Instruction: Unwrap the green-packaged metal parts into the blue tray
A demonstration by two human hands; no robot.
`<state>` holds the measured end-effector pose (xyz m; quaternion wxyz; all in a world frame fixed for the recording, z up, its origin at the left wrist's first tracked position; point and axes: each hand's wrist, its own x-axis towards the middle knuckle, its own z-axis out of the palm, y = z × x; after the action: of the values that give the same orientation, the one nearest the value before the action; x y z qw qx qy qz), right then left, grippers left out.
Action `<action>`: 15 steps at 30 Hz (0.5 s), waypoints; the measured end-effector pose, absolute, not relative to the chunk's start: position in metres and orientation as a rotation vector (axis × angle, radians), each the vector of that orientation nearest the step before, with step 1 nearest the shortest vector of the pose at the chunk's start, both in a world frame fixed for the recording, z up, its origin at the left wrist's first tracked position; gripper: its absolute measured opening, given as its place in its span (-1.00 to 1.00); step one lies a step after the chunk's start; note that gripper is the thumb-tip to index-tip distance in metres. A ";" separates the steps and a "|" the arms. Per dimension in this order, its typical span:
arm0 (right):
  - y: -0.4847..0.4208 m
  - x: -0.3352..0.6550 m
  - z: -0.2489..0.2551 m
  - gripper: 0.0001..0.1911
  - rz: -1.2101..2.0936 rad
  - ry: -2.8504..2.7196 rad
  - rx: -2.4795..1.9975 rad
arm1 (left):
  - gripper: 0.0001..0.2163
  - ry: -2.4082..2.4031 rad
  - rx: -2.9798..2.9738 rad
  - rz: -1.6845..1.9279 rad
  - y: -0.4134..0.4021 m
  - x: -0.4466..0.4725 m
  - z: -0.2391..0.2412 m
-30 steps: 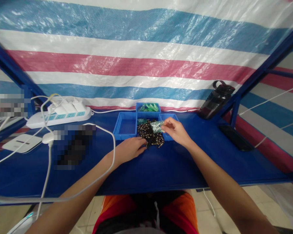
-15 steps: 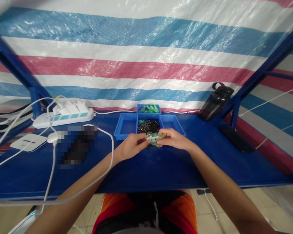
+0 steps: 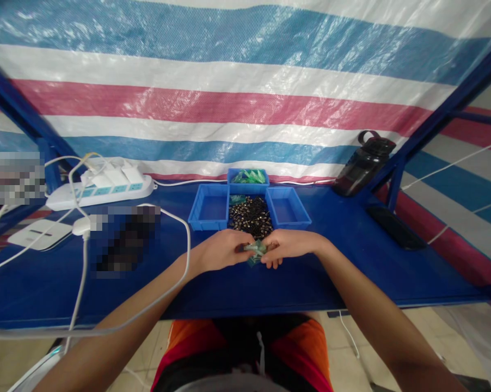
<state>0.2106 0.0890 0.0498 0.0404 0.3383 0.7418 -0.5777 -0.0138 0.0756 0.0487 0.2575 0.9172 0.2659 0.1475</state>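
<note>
Between my two hands is a small clear greenish plastic bag (image 3: 255,256), crumpled, with something pale at its top. My left hand (image 3: 224,250) pinches its left side, and my right hand (image 3: 288,247) grips its right side with curled fingers. What lies inside the bag is too small to make out. Just beyond my hands, many small black and brass-coloured parts (image 3: 250,213) fill the middle blue bin, with a greenish bag piece (image 3: 237,200) at its back left. Behind it, another blue bin (image 3: 231,178) holds green plastic bags (image 3: 249,176).
Blue bins stand at left (image 3: 208,204) and right (image 3: 288,207) of the parts. A white power strip (image 3: 102,189) with chargers is at back left. A white cable (image 3: 189,239) loops over my left forearm. A black bottle (image 3: 363,166) and dark phone (image 3: 396,226) lie right.
Both hands have come down and nearer to me with the plastic bag, uncovering more of the parts in the middle bin. My view has shifted slightly.
</note>
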 end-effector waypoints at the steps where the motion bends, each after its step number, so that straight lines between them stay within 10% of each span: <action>1: 0.089 0.211 0.050 -0.59 -1.793 2.260 1.042 | -0.85 0.710 2.507 0.413 0.076 -0.014 0.049; 15: 0.090 0.222 0.059 -0.42 -2.009 2.100 1.064 | -0.81 0.692 2.638 0.391 0.071 -0.019 0.056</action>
<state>0.2219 0.0896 0.0590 0.0233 0.3437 0.6783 -0.6490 -0.0187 0.0708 0.0563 0.1920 0.9397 0.2463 0.1393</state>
